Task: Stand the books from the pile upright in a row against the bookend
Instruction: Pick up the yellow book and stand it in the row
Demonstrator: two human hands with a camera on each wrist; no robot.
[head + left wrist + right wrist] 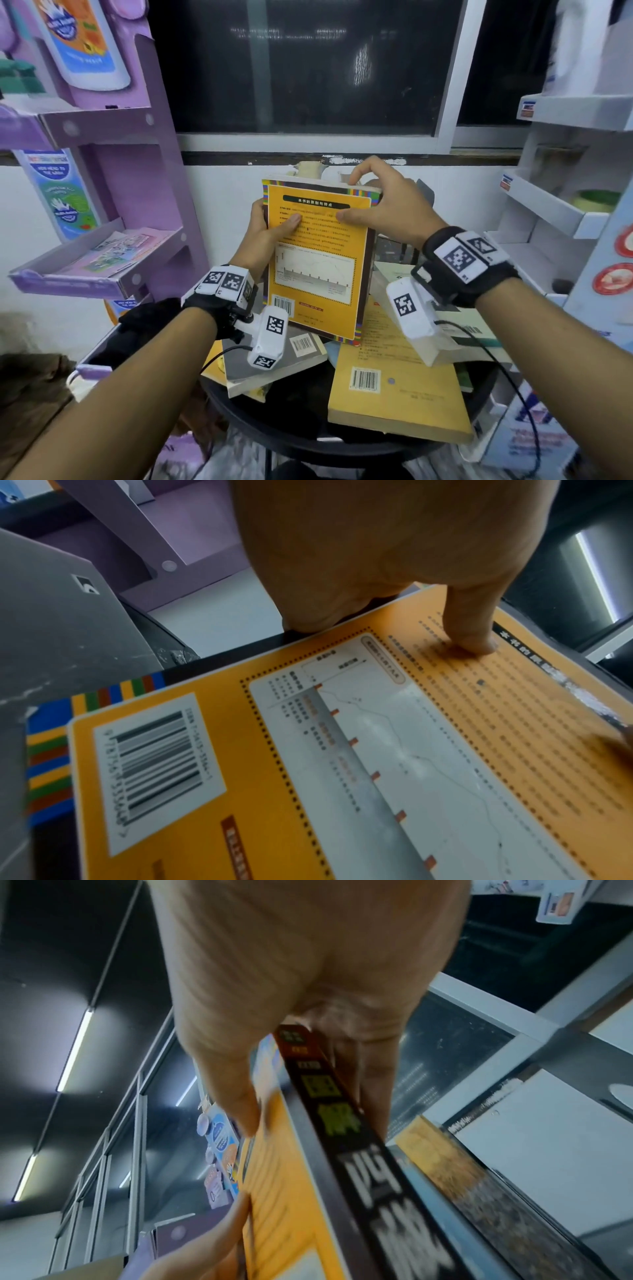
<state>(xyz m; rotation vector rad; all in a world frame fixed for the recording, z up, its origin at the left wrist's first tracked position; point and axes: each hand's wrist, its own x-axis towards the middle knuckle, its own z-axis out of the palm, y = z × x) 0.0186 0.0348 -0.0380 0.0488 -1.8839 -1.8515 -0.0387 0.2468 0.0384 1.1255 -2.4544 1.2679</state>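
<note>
An orange book (315,267) with a striped border and a barcode stands upright above the pile, its back cover facing me. My left hand (274,222) grips its left edge, thumb (472,642) flat on the cover (342,750). My right hand (363,198) pinches the top right corner, thumb on the cover and fingers over the top. In the right wrist view the right hand (308,1015) straddles the black spine (377,1177). Beige book tops (308,169) show just behind. A grey plate (424,195) peeks out behind my right hand; I cannot tell whether it is the bookend.
Flat on the round black table (274,428) lie a grey book (274,363), a large yellow book (394,394) and a pale green one (466,329). A purple display rack (120,205) stands close on the left and white shelves (565,205) on the right.
</note>
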